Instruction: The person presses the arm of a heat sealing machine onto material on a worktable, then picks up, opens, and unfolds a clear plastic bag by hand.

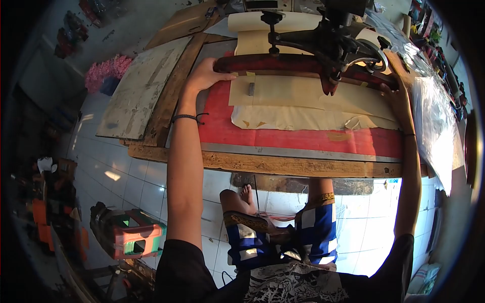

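Observation:
A dark red-stained wooden frame (268, 62), seen nearly edge-on, runs across the worktable below a black metal clamp (323, 43). My left hand (206, 76) grips its left end, the thumb lying along the near side. At the opposite end my right hand (398, 98) holds the frame, its fingers partly hidden. Under and in front of the frame lies a beige paper sheet (303, 93) with a small grey piece (251, 89) on it. A second, wrinkled pale sheet (298, 118) lies nearer to me. Both rest on a red surface (283, 140).
The table's wooden front edge (283, 164) is close to my body. A worn board (146, 91) leans out at the left. Clear plastic sheets (433, 126) hang over the right side. A red and green plastic stool (136, 235) stands on the tiled floor.

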`<state>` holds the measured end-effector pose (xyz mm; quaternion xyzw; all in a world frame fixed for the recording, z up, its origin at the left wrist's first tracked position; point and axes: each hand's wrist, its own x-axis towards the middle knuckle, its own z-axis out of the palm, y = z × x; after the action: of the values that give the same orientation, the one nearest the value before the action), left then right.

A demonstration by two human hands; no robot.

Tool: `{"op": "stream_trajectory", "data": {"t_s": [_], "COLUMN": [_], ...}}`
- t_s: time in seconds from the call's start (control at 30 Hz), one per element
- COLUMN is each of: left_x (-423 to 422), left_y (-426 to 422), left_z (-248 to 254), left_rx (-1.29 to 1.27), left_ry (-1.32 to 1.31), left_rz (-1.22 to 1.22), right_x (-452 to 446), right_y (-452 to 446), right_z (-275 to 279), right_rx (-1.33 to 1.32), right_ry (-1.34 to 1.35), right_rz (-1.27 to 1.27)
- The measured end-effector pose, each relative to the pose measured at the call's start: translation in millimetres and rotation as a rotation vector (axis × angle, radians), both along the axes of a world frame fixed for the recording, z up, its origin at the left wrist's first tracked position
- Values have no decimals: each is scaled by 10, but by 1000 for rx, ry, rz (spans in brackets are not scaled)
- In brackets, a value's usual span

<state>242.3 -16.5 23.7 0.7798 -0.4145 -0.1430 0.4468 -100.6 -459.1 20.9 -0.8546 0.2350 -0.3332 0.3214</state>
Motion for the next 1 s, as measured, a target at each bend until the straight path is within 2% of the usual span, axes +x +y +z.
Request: {"op": "stream_trajectory", "data": {"t_s": [0.1,0.3,0.4,0.5,0.63,0.7,0.73,0.8,0.83,0.87,0.9,0.97,1.0], "left_x": [-1,-43,-111,-72,-39,-77,-42,11,21,37,70,239,212], "left_y": [4,25,32,41,50,55,60,67,83,108,147,198,232], "left_z": [9,71,116,101,66,111,86,30,12,3,-11,-177,-187], "left_rx": [16,50,45,62,25,51,45,-24,-84,-39,5,-73,-57], "left_ry": [-41,-39,-27,-19,-101,-166,-174,-168,-152,-229,-307,-367,-414], "left_rz": [11,16,21,18,4,11,19,3,-11,43,105,304,378], "right_x": [-1,-6,21,-10,22,8,-49,-111,-147,-74,-65,-52,-78], "right_y": [-27,-2,-86,-27,-82,-34,-83,11,151,8,-44,-19,31], "right_z": [-25,3,-67,-8,-83,-121,-74,16,110,-25,-32,-79,-94], "right_rx": [54,-42,-103,-34,-104,-28,-132,-144,-122,-141,-297,-391,-340], "right_ry": [-6,5,-79,8,-88,-188,-9,46,-8,-145,-70,-59,-34], "right_rz": [18,-19,18,-22,-7,43,12,-11,20,91,20,-70,-85]}}
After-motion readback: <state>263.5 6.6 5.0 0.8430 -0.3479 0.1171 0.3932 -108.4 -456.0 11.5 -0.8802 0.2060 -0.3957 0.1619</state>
